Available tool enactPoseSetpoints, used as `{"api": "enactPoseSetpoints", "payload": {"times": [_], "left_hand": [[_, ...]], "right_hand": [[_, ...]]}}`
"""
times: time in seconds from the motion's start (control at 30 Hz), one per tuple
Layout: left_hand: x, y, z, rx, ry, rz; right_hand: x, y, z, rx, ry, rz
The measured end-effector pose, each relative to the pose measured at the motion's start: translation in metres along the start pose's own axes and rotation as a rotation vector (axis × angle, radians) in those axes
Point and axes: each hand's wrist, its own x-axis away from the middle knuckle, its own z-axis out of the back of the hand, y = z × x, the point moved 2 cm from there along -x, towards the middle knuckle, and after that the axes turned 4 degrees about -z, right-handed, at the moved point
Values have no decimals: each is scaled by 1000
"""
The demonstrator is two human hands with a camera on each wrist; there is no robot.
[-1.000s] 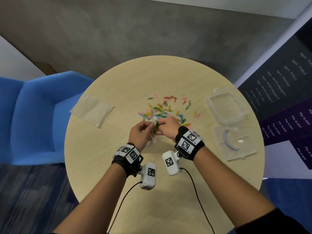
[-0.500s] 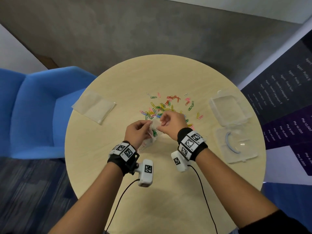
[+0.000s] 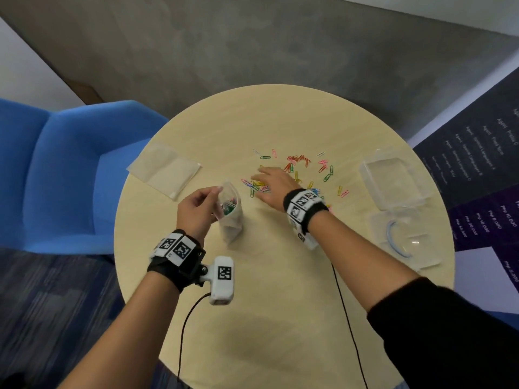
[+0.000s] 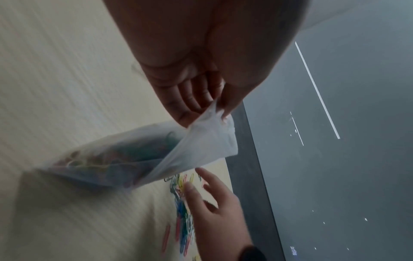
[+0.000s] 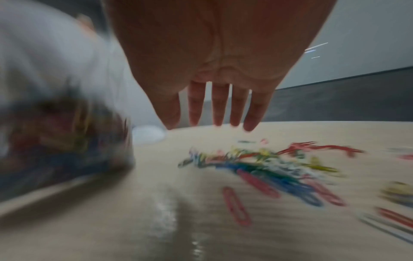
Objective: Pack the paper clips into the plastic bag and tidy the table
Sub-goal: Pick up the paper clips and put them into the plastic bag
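Two hands were close together at the bag a moment ago, and now they have come apart. My right hand (image 3: 273,183) has left the bag and gone out over the loose paper clips (image 3: 297,171) on the desk (image 3: 280,318). Its fingers (image 5: 220,104) are straight and spread, and it holds nothing. From the right wrist view the fingertips sit just above the clips, but it is too blurry for me to tell if they touch any. My left hand (image 3: 196,210) stays by the plastic bag (image 3: 230,220). Its thumb and fingers pinch the top edge of the bag and keep the mouth pulled open, and the bottom of the bag rests on the desk. I think this means one bunch just went in and I am going back for more. Lots of clips are still out, so I think the job is not near done. The bag is see-through and thin, and it looks soft and floppy. I can see a little heap of clips inside it, in green, red, yellow and blue. The loose clips lie in a messy pile just to the right of the bag, with some scattered further off. More flat bags (image 3: 165,172) lie at the left of the desk, and an open clear box (image 3: 393,178) sits at the right
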Motion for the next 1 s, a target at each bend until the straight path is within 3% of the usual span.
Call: {"api": "enactPoseSetpoints", "payload": {"times": [0.1, 0.17, 0.27, 0.4, 0.63, 0.7, 0.83, 1.0], "left_hand": [[-3, 0, 8, 1, 19, -21], [-5, 0, 10, -1, 17, -28], [-7, 0, 12, -9, 8, -27], [-7, -3, 7, -22, -3, -16], [1, -15, -19, -81, -63, 8], [2, -18, -25, -111, -75, 6], [4, -19, -36, -143, -80, 16], [6, -18, -52, -164, -100, 4]], "right_hand": [[-30, -16, -24, 333, -92, 103], [-37, -14, -37, 443, -162, 88], [-32, -2, -43, 446, -189, 69], [-12, 6, -38, 411, -57, 161], [11, 39, -28, 359, -144, 21], [20, 54, -18, 173, -46, -76], [50, 80, 5, -542, 268, -416], [75, 60, 31, -1465, 217, -475]]}}
